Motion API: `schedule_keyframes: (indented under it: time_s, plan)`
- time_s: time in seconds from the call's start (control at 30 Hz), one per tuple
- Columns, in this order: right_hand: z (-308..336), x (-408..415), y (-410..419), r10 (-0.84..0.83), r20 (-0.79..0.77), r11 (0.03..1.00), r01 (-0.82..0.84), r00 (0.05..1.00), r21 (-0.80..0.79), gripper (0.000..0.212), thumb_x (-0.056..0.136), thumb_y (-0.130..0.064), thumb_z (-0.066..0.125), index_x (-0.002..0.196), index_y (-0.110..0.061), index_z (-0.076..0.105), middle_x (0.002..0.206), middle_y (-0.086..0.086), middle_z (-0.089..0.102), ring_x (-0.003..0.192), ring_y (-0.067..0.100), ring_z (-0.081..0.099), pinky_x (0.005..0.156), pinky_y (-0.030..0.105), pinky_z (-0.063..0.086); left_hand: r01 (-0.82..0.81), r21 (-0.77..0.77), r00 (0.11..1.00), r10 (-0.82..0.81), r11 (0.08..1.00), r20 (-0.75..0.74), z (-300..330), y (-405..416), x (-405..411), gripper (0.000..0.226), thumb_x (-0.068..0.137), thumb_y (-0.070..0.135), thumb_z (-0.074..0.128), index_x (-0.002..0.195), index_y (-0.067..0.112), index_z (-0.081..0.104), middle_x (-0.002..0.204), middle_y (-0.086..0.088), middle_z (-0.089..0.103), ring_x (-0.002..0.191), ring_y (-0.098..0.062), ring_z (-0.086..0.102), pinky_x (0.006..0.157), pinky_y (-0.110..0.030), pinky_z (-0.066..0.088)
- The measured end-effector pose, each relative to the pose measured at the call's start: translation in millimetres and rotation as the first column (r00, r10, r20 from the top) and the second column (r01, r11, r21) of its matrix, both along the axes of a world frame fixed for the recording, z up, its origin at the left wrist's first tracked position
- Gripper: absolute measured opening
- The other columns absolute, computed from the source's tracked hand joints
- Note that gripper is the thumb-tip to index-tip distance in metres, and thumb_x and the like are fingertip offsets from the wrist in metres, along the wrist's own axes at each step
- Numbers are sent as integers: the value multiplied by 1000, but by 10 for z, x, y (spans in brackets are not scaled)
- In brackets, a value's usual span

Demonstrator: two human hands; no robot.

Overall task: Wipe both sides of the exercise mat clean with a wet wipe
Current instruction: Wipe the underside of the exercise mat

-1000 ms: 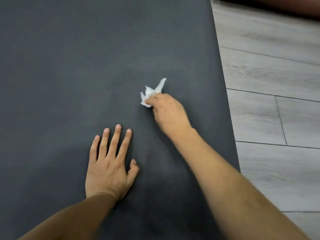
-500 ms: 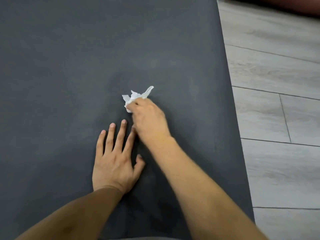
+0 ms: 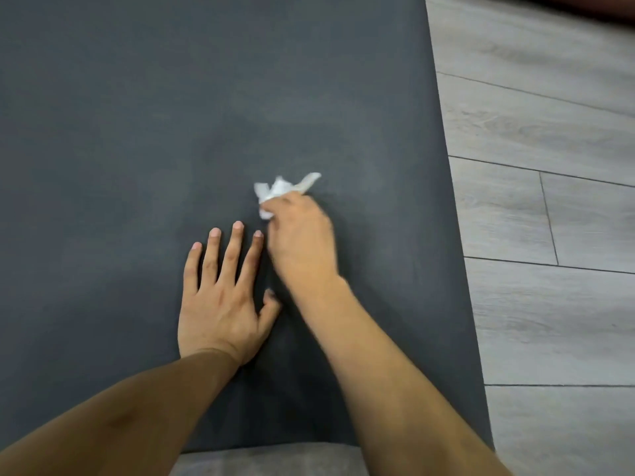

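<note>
One mat, one wipe, two hands, one plank floor.

A single dark grey exercise mat [image 3: 171, 132] fills most of the head view. One crumpled white wet wipe [image 3: 275, 190] lies on it, gripped by the right hand [image 3: 302, 235], whose outline is blurred, so its fingers cannot be counted. The left hand [image 3: 220, 304] lies flat on the mat with five digits showing: four fingers and one thumb. Two bare forearms enter from the lower edge. To the right, the grey wood floor [image 3: 549, 201] shows perhaps five plank rows, with one short cross-joint between two boards. One grey strip of floor shows below the mat's near edge.
</note>
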State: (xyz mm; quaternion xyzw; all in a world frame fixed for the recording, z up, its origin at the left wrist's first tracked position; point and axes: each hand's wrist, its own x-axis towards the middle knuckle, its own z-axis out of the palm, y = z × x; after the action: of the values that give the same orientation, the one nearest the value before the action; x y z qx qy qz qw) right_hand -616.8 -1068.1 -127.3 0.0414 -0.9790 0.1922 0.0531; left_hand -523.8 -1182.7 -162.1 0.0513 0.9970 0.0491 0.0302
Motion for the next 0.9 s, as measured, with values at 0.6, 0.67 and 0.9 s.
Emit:
schedule_keyframes:
  time_s: [0.6, 0.67, 0.9]
  plan:
    - [63, 383, -32, 51, 35, 995, -48, 998, -84, 22, 77, -2, 67, 93, -15, 75, 101, 3, 68, 96, 20, 63, 77, 28, 50, 2, 35, 1000, -2, 999, 6, -4, -25, -9, 77, 90, 50, 38, 159, 15, 35, 169, -11, 25, 156, -38, 19, 127, -56, 12]
    - [69, 366, 252, 102, -13, 995, -102, 995, 13, 21, 76, -4, 65, 92, -14, 75, 99, 3, 68, 90, 23, 62, 75, 29, 47, -3, 36, 1000, 3, 999, 14, 6, -26, -5, 78, 90, 49, 38, 161, 16, 33, 169, -11, 24, 156, -37, 18, 127, -56, 11]
    - [43, 541, 1694, -390, -6, 907, 386, 921, 171, 25, 85, -1, 58, 99, -14, 74, 96, 12, 68, 89, 35, 62, 71, 39, 47, -10, 26, 999, 9, 1000, 32, 30, -17, -7, 77, 92, 51, 34, 162, 19, 29, 169, -9, 24, 157, -36, 17, 127, -54, 10]
